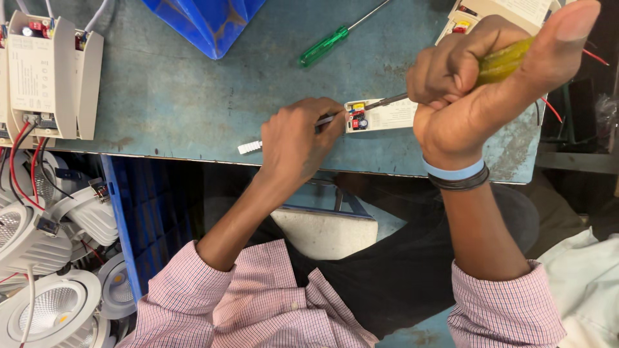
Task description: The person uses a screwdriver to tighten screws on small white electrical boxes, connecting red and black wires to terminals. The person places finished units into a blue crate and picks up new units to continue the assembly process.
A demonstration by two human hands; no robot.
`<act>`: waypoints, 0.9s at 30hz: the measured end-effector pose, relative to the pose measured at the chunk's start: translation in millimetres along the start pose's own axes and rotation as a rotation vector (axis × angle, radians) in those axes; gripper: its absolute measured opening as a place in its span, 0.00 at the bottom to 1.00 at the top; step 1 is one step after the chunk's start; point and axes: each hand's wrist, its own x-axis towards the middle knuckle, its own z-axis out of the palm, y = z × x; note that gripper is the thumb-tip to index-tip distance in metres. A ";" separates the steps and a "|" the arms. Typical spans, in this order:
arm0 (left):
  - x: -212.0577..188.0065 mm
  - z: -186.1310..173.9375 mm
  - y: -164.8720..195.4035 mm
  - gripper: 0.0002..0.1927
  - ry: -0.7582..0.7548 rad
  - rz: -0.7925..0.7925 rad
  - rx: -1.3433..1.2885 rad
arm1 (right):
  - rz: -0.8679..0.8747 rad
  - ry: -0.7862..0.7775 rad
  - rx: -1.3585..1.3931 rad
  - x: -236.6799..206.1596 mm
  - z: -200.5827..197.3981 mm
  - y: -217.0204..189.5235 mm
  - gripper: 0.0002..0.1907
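Head view, looking down at a worn blue-green bench (193, 96). Right hand (477, 96) is fisted tight around the yellow-green handle of a screwdriver (506, 61), thumb up; its dark shaft slants down-left, tip at the terminal end of a small white driver box (383, 116) lying flat near the bench's front edge. Left hand (296, 138) is closed in a pinch on a thin white cable (251, 147), feeding it toward the same end of the box; a ribbed white tip sticks out left of the knuckles.

Handling, as a judgement: the box looks light, rigid plastic, likely to skate on the bench under tool pressure; best steadied by its long sides, clear of the exposed red and blue parts. The cable is limp; hold it close to its end.

Count: two screwdrivers, the second a green-handled spare (335, 40) lying well apart up the bench. Driver boxes: one being worked, at least one more behind the right hand, a few stacked at far left (45, 71). White round downlights (45, 309) below left, at least four, partly overlapping. One blue bin corner (206, 22) at the top.
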 end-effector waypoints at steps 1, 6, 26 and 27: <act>0.2 -0.4 0.4 0.10 -0.001 -0.003 -0.004 | 0.007 -0.001 0.011 -0.1 -0.5 0.1 0.43; 1.4 -4.0 1.9 0.09 -0.015 -0.021 -0.033 | -0.014 0.005 -0.011 1.6 2.0 2.6 0.42; 6.8 -2.5 -5.2 0.09 -0.014 -0.026 -0.020 | -0.081 0.129 -0.019 2.3 6.4 19.1 0.37; 6.8 -2.0 -5.5 0.09 -0.002 -0.016 -0.019 | -0.074 0.132 -0.024 2.5 5.3 19.3 0.37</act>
